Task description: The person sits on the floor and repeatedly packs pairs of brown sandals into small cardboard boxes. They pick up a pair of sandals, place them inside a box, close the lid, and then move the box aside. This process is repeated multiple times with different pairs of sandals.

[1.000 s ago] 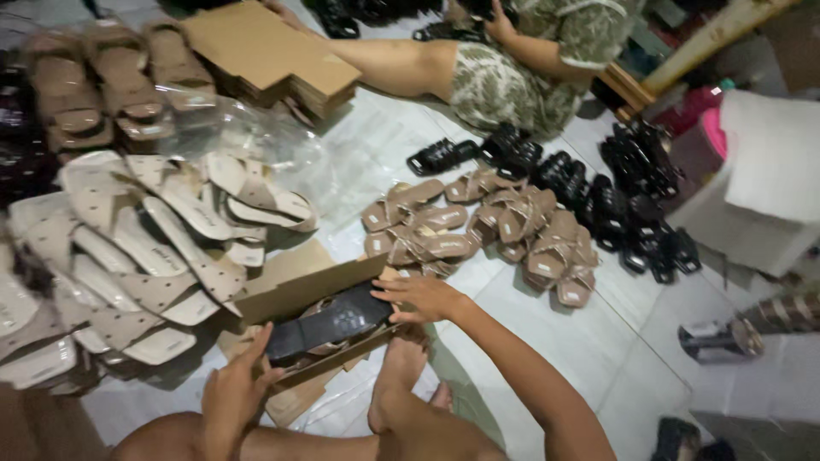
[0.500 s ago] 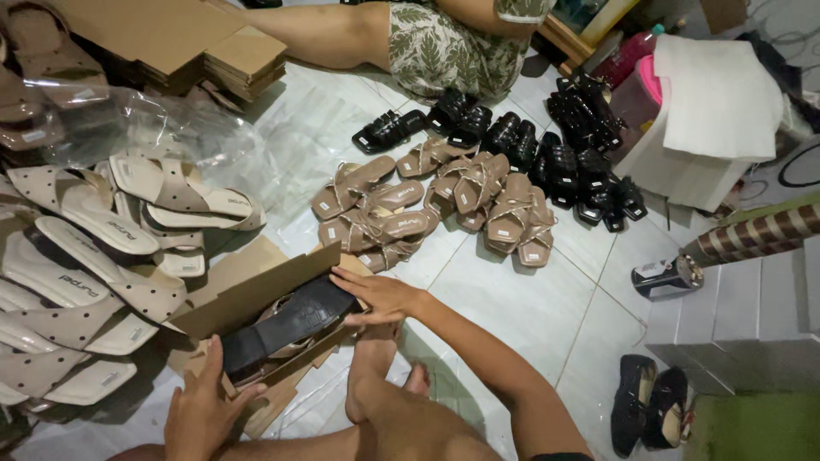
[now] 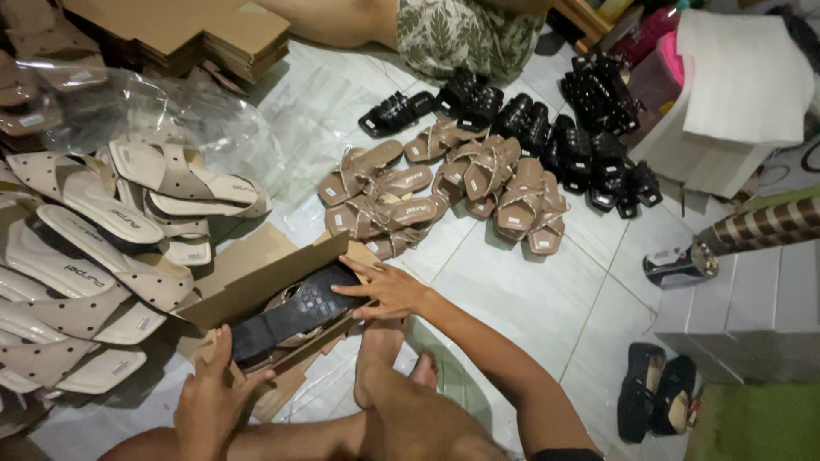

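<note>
Your view has swung down and to the right over the last second, so the brown cardboard shoe box (image 3: 256, 294) now sits lower left on the pale tiled floor (image 3: 530, 299), near its bottom edge. Your right hand (image 3: 389, 290) has stayed at the box's right end, fingers spread flat on the black-soled tan sandal (image 3: 295, 316) lying sole-up inside. Your left hand (image 3: 209, 401) has closed in on the box's near left corner, fingers loosely bent against the cardboard, not clenched. To my eye the sandal is seated; the flap stands open.
</note>
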